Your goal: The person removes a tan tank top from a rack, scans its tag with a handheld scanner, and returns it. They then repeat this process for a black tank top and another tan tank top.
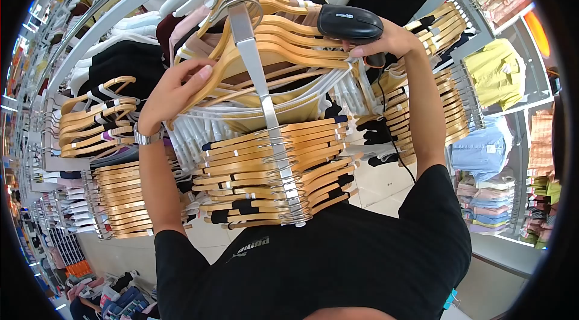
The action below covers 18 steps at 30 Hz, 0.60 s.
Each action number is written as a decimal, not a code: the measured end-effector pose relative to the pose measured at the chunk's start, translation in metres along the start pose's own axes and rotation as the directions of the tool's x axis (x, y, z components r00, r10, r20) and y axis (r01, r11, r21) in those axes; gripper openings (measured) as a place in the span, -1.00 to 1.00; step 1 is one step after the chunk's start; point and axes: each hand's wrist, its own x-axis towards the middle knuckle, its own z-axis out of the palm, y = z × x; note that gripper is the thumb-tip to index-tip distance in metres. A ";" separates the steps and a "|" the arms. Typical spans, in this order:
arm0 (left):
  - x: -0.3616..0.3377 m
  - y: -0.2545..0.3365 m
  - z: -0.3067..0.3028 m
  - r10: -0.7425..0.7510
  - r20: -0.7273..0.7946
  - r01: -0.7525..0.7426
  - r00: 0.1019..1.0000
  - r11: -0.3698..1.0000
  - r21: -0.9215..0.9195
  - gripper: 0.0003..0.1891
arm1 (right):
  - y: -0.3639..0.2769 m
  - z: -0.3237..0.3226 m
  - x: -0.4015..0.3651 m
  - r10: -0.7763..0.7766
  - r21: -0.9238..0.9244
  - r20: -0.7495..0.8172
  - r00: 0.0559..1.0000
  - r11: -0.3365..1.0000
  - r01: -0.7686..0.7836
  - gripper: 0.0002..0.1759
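Observation:
In the head view, my left hand (181, 88), with a metal watch on its wrist, is closed on the left end of a wooden hanger (274, 52) in the group hung on the metal rail arm (256, 73). My right hand (386, 41) holds a black barcode scanner (351, 23), its cable trailing down past my forearm. The thumb of that hand lies at the right ends of the same hangers. White and tan garments hang below them. Closer to me, a dense row of wooden hangers (277, 163) fills the front of the arm.
Side racks with wooden hangers (120, 190) stand at left and right. Behind, white and black tops (392, 3) hang on a rail. At far right are a yellow shirt (497, 70) and a blue shirt (481, 148). The scanner's black cable (398, 150) hangs beside my right arm.

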 end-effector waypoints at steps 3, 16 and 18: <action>0.006 0.005 0.008 0.126 -0.029 -0.126 0.992 0.992 -0.013 -0.55 | 0.000 -0.001 -0.001 -0.014 -0.001 0.009 1.000 1.000 0.014 -0.43; 0.005 -0.015 -0.007 -0.083 0.016 0.084 0.996 0.996 -0.007 -0.56 | 0.015 -0.020 -0.014 -0.274 0.085 -0.143 0.951 0.954 0.287 -0.42; 0.004 -0.023 -0.010 -0.068 0.015 0.069 0.998 0.997 -0.021 -0.56 | 0.002 -0.021 -0.015 -0.330 0.035 -0.184 0.926 0.939 0.342 -0.59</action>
